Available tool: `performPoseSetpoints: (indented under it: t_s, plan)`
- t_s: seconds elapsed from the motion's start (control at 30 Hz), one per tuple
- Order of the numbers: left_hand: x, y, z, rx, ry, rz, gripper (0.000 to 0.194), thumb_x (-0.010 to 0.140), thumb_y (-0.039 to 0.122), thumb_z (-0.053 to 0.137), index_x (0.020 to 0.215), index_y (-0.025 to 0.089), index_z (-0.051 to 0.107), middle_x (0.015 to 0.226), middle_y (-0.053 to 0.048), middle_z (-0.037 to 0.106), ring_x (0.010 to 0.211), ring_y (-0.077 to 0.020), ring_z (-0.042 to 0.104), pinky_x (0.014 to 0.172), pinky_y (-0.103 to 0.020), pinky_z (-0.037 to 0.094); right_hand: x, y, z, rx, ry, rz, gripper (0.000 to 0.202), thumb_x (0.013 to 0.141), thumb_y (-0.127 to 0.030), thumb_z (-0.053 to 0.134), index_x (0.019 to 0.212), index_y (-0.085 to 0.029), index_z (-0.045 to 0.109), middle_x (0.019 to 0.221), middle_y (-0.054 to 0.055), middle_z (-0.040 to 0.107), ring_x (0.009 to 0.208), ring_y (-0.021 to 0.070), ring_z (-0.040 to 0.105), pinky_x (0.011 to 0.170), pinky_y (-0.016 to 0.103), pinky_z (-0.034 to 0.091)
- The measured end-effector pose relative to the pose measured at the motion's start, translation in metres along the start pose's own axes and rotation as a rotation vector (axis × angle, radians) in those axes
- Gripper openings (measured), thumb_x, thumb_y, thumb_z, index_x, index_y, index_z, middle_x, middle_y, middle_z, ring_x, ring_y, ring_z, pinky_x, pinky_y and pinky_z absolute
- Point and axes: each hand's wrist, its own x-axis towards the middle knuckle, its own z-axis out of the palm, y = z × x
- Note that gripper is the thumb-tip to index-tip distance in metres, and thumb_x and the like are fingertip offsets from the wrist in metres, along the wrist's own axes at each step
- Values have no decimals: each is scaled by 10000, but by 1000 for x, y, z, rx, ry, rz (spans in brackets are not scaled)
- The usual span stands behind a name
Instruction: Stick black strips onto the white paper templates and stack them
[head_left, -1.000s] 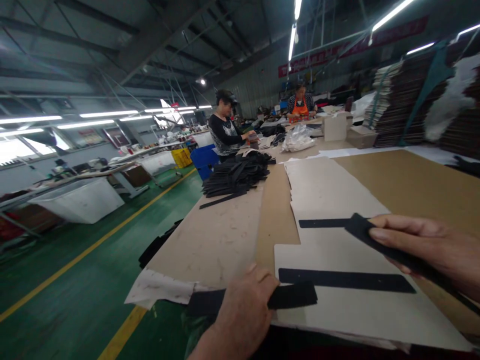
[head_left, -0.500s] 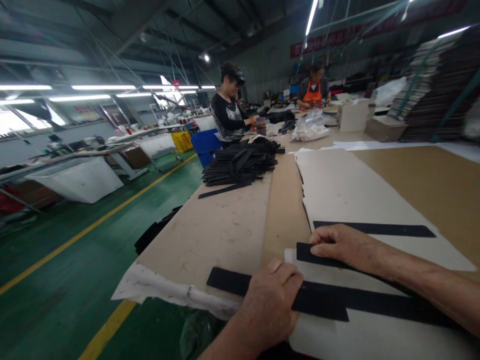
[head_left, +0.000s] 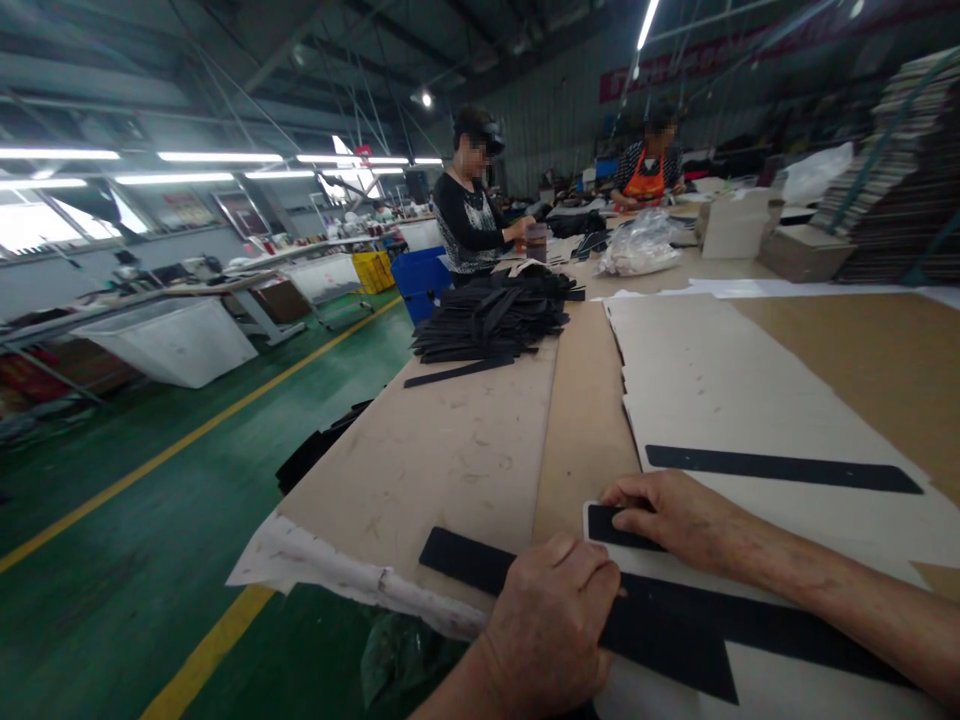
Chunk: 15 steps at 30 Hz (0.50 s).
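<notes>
Big long desk covered in brown and pale card sheets, running away toward 12 o'clock where two other people are busy at their own spots. A pile of black strips sits up at about 11 o'clock from the hands, well apart from them. On the pale sheet one lone black strip lies flat with its long axis running 9 to 3 o'clock, tipped slightly down at the 3 o'clock end. Nearer in, a second strip has its squared end pointing to 9 o'clock, and the nearest strip runs the same way, its left end sticking out past the sheet onto the brown card. There's a red banner high on the back wall, too blurry to read. Right hand comes in from 3 o'clock, palm down, fingers pressed together flat on the second strip. Left hand is at 6 o'clock, knuckles up, fingers curled down on the nearest strip, pinning it.
</notes>
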Motion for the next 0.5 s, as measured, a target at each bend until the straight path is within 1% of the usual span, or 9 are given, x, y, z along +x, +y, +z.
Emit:
performPoseSetpoints:
  t_s: [0.1, 0.17, 0.3, 0.5]
  plan:
    - [1, 0, -2, -3, -35, -3, 245, 848, 208, 552, 1075, 146, 617, 1060, -59, 659, 897, -222, 583, 765, -353, 518, 2, 0, 1, -22, 20, -31, 244, 842, -239, 526, 955, -238, 743, 897, 21, 754, 817, 201, 662, 719, 286, 439]
    - [0, 0, -2, -2, -47, -10, 248, 849, 207, 545, 1079, 149, 617, 1067, -61, 659, 899, -223, 580, 768, -352, 514, 2, 1, 3, -43, 21, -51, 257, 845, -235, 520, 967, -242, 746, 919, 25, 759, 853, 212, 671, 747, 293, 449]
    - [-1, 0, -2, -18, -71, -27, 271, 841, 209, 552, 1099, 150, 611, 1105, -57, 653, 935, -227, 573, 815, -357, 514, 3, 2, 3, -71, 16, -52, 256, 845, -228, 519, 931, -248, 760, 898, 24, 762, 849, 218, 677, 754, 297, 467]
    - [-1, -1, -3, -23, -98, -27, 274, 817, 220, 575, 1080, 155, 617, 1100, -59, 655, 918, -233, 572, 793, -364, 522, 3, 3, 1, -73, 28, -47, 271, 844, -229, 541, 970, -270, 778, 935, 22, 771, 879, 224, 688, 791, 297, 488]
